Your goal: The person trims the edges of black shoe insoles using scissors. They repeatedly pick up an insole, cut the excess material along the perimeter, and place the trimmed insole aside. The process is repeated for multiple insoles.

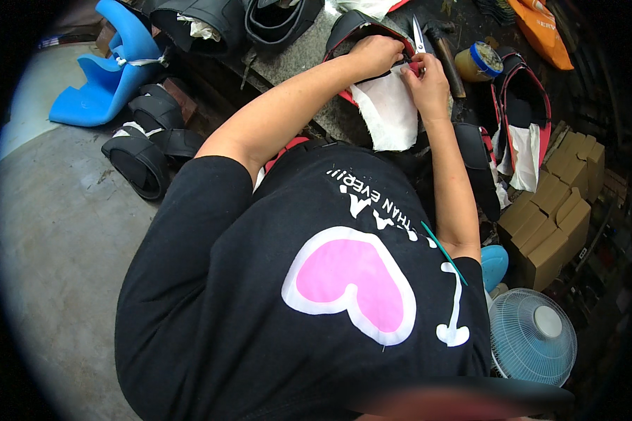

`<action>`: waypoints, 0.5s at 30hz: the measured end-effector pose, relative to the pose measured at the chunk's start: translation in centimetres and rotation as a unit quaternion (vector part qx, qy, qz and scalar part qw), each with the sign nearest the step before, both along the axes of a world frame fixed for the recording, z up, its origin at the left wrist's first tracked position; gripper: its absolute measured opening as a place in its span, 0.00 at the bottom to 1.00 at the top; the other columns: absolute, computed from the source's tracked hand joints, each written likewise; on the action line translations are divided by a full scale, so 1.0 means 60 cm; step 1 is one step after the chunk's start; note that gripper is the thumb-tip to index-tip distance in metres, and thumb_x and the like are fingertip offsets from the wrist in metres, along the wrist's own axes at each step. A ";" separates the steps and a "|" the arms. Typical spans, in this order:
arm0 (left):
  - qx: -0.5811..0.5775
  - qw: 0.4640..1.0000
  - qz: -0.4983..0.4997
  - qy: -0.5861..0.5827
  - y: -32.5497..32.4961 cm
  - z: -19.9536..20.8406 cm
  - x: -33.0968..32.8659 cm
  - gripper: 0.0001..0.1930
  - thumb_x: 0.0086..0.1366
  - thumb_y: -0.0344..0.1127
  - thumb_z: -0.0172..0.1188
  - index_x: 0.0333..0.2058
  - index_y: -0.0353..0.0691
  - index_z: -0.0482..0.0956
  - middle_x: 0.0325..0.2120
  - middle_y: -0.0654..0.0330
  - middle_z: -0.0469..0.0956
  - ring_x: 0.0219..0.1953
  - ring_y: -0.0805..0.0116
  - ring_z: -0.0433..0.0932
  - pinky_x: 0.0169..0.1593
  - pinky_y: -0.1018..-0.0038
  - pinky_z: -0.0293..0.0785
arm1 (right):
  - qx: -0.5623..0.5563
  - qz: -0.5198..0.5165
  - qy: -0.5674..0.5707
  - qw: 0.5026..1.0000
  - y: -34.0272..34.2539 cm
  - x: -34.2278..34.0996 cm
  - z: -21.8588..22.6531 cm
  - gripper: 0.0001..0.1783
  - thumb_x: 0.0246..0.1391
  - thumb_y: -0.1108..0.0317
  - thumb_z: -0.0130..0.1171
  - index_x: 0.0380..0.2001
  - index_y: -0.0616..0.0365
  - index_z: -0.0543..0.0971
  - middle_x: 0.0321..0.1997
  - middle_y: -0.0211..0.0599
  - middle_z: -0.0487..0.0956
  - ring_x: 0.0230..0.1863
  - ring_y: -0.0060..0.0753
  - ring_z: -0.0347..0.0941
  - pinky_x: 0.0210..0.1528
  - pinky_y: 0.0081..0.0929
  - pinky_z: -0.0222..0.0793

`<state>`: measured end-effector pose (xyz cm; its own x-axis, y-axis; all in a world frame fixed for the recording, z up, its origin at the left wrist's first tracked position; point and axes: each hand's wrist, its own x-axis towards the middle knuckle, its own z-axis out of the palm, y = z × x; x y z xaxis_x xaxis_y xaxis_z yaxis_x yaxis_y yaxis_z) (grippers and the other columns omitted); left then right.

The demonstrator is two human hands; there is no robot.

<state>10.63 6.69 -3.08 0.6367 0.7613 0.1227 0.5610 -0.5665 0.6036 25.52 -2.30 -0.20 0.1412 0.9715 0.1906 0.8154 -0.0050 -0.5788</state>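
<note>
Two hands: my left hand (377,55) bends over the rim of one black-and-red shell (339,34), its grip hidden; my right hand (428,83) is clamped around one pair of scissors (419,43). Between them, one white cloth flap (388,109) hangs loose, seemingly unfinished. Rightward, one jar (477,62).

Floor (56,281) bright, right dim, fisheye rim black, bottom patch blurred

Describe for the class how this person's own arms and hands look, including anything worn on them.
The left hand and right hand are bare: no gloves, watch or bracelet show. The forearms are uncovered below short black sleeves. These belong to a black T-shirt with a white-edged pink heart and white lettering.
</note>
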 end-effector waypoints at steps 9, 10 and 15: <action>-0.033 0.999 0.011 -0.031 0.003 0.001 -0.006 0.12 0.64 0.40 0.57 0.36 0.36 0.79 0.31 0.47 0.80 0.37 0.45 0.79 0.40 0.56 0.74 | -0.058 -0.044 -0.059 0.996 0.013 -0.017 0.007 0.25 0.43 0.54 0.70 0.38 0.55 0.72 0.40 0.40 0.77 0.41 0.48 0.76 0.41 0.42 0.70; -0.038 0.999 0.008 -0.024 0.004 0.002 -0.007 0.12 0.64 0.40 0.57 0.37 0.36 0.79 0.31 0.47 0.80 0.37 0.45 0.79 0.40 0.57 0.74 | -0.066 -0.044 -0.066 0.995 0.014 -0.017 0.008 0.26 0.42 0.53 0.70 0.38 0.54 0.71 0.40 0.40 0.77 0.41 0.49 0.76 0.41 0.42 0.70; -0.034 0.996 0.033 -0.077 -0.007 0.002 -0.024 0.10 0.61 0.36 0.58 0.36 0.35 0.80 0.31 0.46 0.80 0.36 0.46 0.79 0.40 0.58 0.75 | -0.103 -0.081 -0.051 0.990 0.024 -0.019 0.003 0.27 0.40 0.53 0.72 0.37 0.54 0.70 0.37 0.39 0.79 0.39 0.48 0.77 0.40 0.40 0.71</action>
